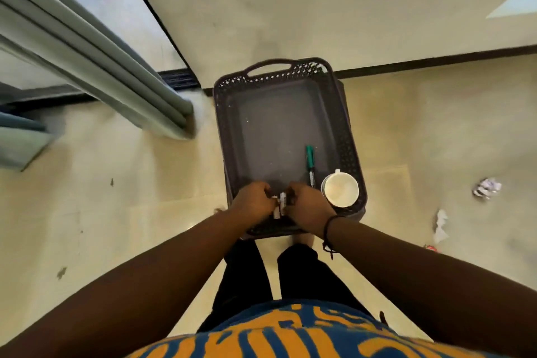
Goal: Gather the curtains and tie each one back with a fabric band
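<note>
A small whitish object, too small and blurred to identify, is pinched between the curled fingers of the left hand and the right hand, which meet over the near end of the dark plastic basket. Whether this object is a fabric band cannot be told. Both hands are clenched around it from either side, probably so that it can be lifted out or worked on together, though this is only a judgement.

The curtain, the task's own thing, hangs in grey-green folds at the left, well apart from the hands, and is neither gathered nor tied.

The basket is set on the floor against the wall, directly in front of the person's legs, presumably so that its contents stay within reach of both hands. Inside it, one green marker is laid along the right side, and one white cup is stood upright in the near right corner, just beside the right hand.

Counted: two hands, one basket, one marker, one cup. Two crumpled paper scraps are seen on the floor at the right. One dark bracelet is worn on the right wrist.
</note>
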